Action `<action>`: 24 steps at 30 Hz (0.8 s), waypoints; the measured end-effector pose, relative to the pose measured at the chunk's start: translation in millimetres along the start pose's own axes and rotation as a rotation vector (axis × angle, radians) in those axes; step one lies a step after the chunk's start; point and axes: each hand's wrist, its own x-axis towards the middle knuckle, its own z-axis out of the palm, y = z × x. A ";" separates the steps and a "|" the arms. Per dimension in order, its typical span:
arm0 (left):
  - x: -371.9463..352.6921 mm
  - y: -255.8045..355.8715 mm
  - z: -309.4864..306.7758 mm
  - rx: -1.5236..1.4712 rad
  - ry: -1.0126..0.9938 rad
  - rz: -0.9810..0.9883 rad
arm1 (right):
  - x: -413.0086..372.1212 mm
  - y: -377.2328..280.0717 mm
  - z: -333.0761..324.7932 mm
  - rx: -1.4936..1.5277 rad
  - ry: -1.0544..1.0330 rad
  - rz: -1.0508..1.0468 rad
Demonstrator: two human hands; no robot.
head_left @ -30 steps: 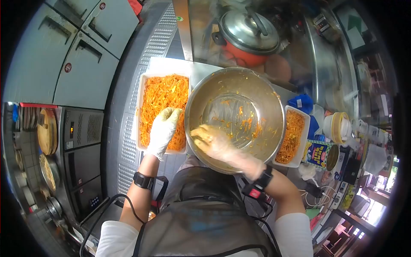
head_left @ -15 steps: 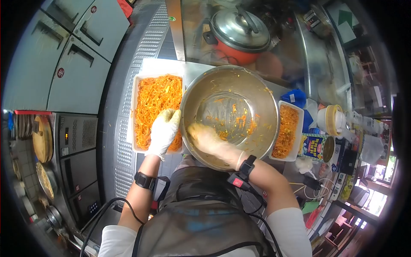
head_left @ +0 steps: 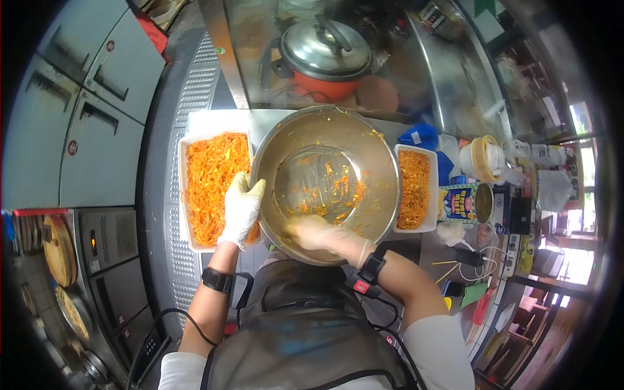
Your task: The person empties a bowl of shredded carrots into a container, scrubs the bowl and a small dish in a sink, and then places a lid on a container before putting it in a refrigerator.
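Note:
A large metal bowl [head_left: 383, 195] stands in front of me, with orange shreds and yellow bits stuck to its bottom and wall. At its left rim, my gloved left hand [head_left: 242, 207] is closed on the edge, thumb and fingers around it. My gloved right hand [head_left: 315, 235] is inside the bowl, low against the near wall, its fingers smeared by motion. Left of the bowl, partly behind my left hand, a white tray [head_left: 184, 188] is filled with shredded orange food [head_left: 214, 172]. A smaller white tray [head_left: 432, 195] of similar shreds [head_left: 413, 188] sits to the right.
Beyond the bowl is a red pot [head_left: 318, 84] with a metal lid. Right of the small tray are a printed tin [head_left: 461, 203], a yellow-rimmed tub [head_left: 484, 159], a blue item [head_left: 419, 136] and cables [head_left: 474, 260]. Pale cabinets [head_left: 104, 123] line the left.
The view has shifted, so the bowl and trays appear further left and slightly lower. Inside the bowl, my right hand has moved rightward and nearer to me. My left hand stays at the rim.

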 end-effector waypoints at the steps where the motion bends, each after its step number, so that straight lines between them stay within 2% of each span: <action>1: -4.3 9.1 4.7 -0.003 -0.014 0.006 | -15.5 17.4 2.8 -0.132 -0.220 0.060; 2: -11.1 26.5 10.7 -0.073 -0.033 0.023 | -24.5 24.8 -3.8 -0.133 -0.211 0.071; 3: -14.4 39.2 14.9 -0.142 -0.048 0.045 | -29.1 30.5 -17.5 -0.275 -0.278 0.166; 4: -16.1 43.0 18.2 -0.079 -0.052 0.109 | -31.3 32.6 -34.2 -0.419 -0.345 0.263; 6: -21.4 53.9 30.2 -0.043 -0.079 0.178 | -30.4 19.7 -60.6 -0.314 0.187 -0.028; 7: -23.3 59.1 35.7 0.000 -0.098 0.243 | -23.7 10.0 -80.3 -0.386 0.453 -0.232; 9: -33.6 68.5 40.9 0.033 -0.128 0.251 | -11.4 7.4 -127.7 -0.430 0.551 -0.253; 11: -44.7 84.6 39.1 0.010 -0.150 0.187 | -14.8 62.0 -155.3 -0.216 0.763 -0.103; 12: -44.9 82.2 30.5 0.124 -0.144 0.203 | -19.8 95.5 -157.1 -0.065 0.858 -0.015; 14: -47.5 88.2 29.7 0.128 -0.113 0.280 | -24.5 154.8 -113.1 0.293 0.950 0.112; 15: -48.7 89.3 32.1 0.102 -0.087 0.302 | -39.3 145.5 -78.9 0.772 0.907 0.260; 16: -46.1 85.0 32.3 0.094 -0.089 0.317 | -26.7 165.1 -19.8 1.134 0.891 0.145; 17: -43.1 75.7 30.3 0.080 -0.062 0.320 | -27.2 131.9 0.3 1.003 0.825 0.385; 18: -41.7 70.7 32.2 0.064 -0.040 0.323 | -36.7 102.3 7.6 0.623 0.532 0.405; 19: -45.7 77.4 37.0 0.041 0.007 0.355 | -33.3 89.7 19.2 0.578 0.413 0.168; 20: -46.3 75.5 36.9 0.056 -0.014 0.355 | -46.0 59.0 -2.2 0.516 0.353 0.125; 21: -45.1 72.5 31.2 0.075 -0.036 0.355 | -61.4 42.4 -23.6 0.519 0.360 0.136; 23: -42.7 61.6 26.7 0.104 -0.042 0.391 | -78.8 29.2 -67.9 0.097 0.648 0.197; 24: -43.0 63.4 27.4 0.123 -0.021 0.423 | -85.1 32.6 -83.2 0.110 0.755 0.193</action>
